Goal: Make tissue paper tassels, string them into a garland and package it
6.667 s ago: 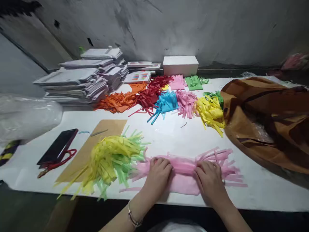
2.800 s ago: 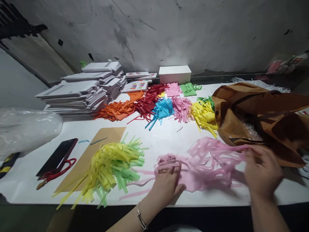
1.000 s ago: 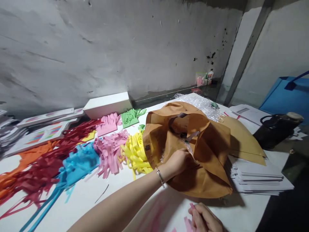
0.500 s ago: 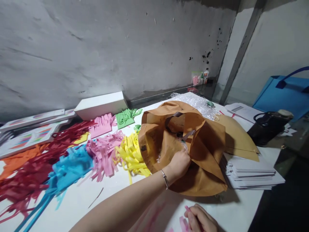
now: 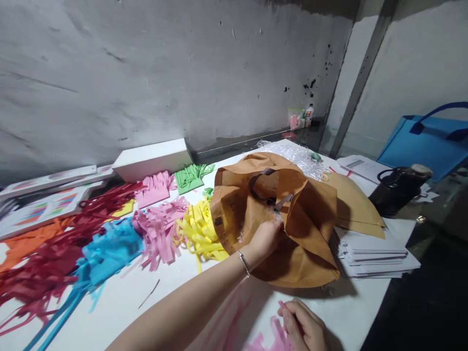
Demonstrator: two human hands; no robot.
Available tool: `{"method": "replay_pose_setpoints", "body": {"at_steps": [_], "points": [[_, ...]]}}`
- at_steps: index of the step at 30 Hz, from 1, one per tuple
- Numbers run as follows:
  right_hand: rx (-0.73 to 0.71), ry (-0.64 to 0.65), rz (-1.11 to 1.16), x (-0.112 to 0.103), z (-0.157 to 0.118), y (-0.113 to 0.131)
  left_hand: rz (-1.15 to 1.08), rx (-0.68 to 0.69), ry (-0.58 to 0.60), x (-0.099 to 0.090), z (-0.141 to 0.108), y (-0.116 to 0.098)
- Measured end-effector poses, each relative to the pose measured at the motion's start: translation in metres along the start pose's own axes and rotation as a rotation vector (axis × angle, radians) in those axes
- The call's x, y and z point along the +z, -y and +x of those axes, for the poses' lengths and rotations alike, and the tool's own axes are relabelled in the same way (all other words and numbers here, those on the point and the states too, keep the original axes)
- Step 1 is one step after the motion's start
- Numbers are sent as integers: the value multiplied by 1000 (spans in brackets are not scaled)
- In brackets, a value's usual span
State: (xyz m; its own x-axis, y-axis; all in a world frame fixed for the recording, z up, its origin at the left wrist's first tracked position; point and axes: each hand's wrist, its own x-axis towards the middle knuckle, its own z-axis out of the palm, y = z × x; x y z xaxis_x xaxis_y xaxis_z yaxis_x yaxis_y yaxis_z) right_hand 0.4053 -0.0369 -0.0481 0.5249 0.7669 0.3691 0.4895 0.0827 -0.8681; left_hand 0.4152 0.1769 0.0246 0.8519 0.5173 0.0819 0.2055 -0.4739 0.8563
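Observation:
A brown bag (image 5: 314, 209) with a dark strap (image 5: 261, 178) lies slumped on the table, its mouth towards me. My left hand (image 5: 268, 239), a bracelet on its wrist, reaches into that mouth. Its fingers look curled, but the fingertips and anything in them are hidden. Some clear, shiny material (image 5: 278, 214) shows beside the fingers. Low in the picture, my right hand (image 5: 305, 324) is closed, pinching a thin pink strip (image 5: 281, 304) between thumb and finger. More pink strips (image 5: 272, 336) lie just left of it.
Yellow (image 5: 201, 229), pink (image 5: 161, 231), blue (image 5: 109, 251) and dark red (image 5: 47, 258) fringed pieces spread leftwards. Behind stands a white box (image 5: 153, 158). Right of the bag are a brown envelope (image 5: 356, 202), stacked papers (image 5: 376, 253), a black bottle (image 5: 398, 190) and a blue bag (image 5: 426, 141).
The view has shifted slightly. My left hand is a little deeper in the bag's mouth, while my right hand keeps its pinch on the pink strip.

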Motion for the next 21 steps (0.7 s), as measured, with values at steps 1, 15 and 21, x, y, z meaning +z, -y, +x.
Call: {"method": "replay_pose_setpoints", "body": {"at_steps": [1, 15, 21], "points": [[14, 3, 8, 0, 0, 2, -57, -36, 2, -3, 0, -1], [-360, 36, -23, -19, -5, 111, -1000, -430, -107, -55, -224, -65], [-505, 279, -48, 19, -30, 168, -1079, -316, -460, -42, -318, -76]]}}
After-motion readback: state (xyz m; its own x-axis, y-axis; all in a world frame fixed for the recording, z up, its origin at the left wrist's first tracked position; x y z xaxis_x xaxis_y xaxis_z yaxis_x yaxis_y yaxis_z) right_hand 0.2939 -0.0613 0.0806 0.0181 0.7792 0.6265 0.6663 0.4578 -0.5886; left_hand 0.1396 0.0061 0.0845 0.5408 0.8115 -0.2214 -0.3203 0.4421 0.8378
